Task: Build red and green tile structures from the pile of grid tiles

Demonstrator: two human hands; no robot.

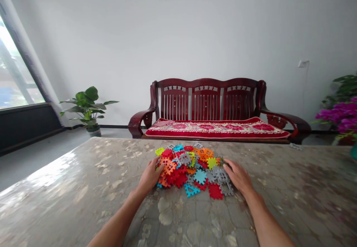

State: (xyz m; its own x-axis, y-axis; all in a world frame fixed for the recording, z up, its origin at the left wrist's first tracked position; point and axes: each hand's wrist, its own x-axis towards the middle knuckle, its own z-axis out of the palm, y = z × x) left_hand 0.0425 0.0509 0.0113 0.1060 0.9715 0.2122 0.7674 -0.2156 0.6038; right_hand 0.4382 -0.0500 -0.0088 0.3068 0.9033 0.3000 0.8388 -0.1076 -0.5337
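Observation:
A heap of flat plastic interlocking tiles (192, 167) in red, orange, blue, grey and yellow-green lies on the table (83, 187) in front of me. My left hand (150, 175) rests against the heap's left side, fingers stretched out onto the orange and red tiles. My right hand (238, 176) lies against the right side, its fingers flat and reaching onto grey tiles. Neither hand grips a tile. A red tile (215, 191) and a blue one (191, 190) sit at the near edge of the heap.
The table has a glossy, floral-patterned cover. Behind it stands a dark wooden bench (209, 109) with a red cushion. A potted green plant (89, 109) stands at the left, purple flowers (341, 116) at the right, and a window at the far left.

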